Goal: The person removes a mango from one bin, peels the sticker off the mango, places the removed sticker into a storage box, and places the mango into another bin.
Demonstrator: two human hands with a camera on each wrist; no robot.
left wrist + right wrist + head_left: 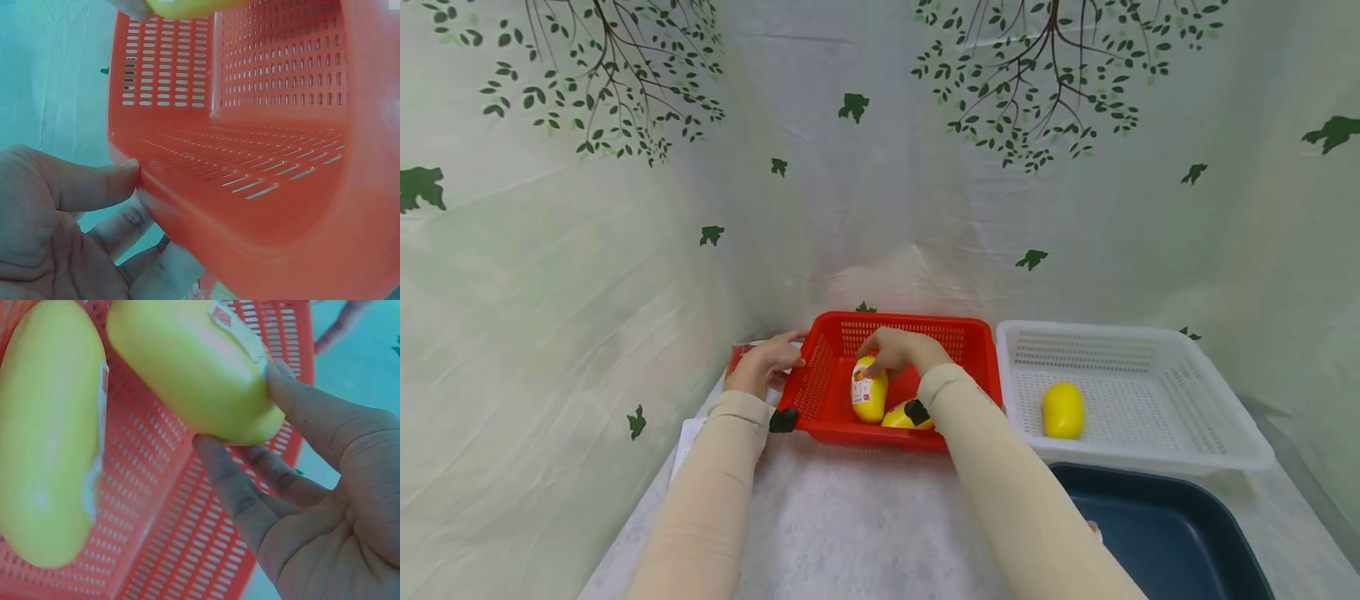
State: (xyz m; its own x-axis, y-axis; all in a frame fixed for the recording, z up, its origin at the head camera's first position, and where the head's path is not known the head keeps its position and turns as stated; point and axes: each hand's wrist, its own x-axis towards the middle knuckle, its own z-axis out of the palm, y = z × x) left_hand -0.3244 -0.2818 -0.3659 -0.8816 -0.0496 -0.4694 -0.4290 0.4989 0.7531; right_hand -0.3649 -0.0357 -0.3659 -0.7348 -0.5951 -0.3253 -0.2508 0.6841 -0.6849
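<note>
Three yellow fruits are out on the bench (865, 517): two in the red basket (970, 350) and one alone in the white basket (1150, 333) beside it. A dark blue tray (1157, 533) sits in front of the white basket, near the bench's right edge.

The right hand (895, 350) reaches down into the red basket, and its grip is on the upright yellow fruit (869, 390), thumb and fingertips pinching its top end. In the right wrist view the thumb (306, 406) lies along one side of the fruit and a finger presses under its rounded tip. That fruit is smooth, oval, evenly yellow, and carries a white sticker (861, 390) with a red patch at its top; the print is too small to read. The second fruit (898, 417) lies on the basket floor just beside it, partly behind the right sleeve, and it too has a pale label running along its side in the right wrist view.

The left hand (767, 362) holds the red basket's left wall, thumb (94, 184) pressed on the rim and fingers curled round underneath.

The lone fruit (1063, 410) in the white basket lies well apart from both hands, and no label shows on it.
</note>
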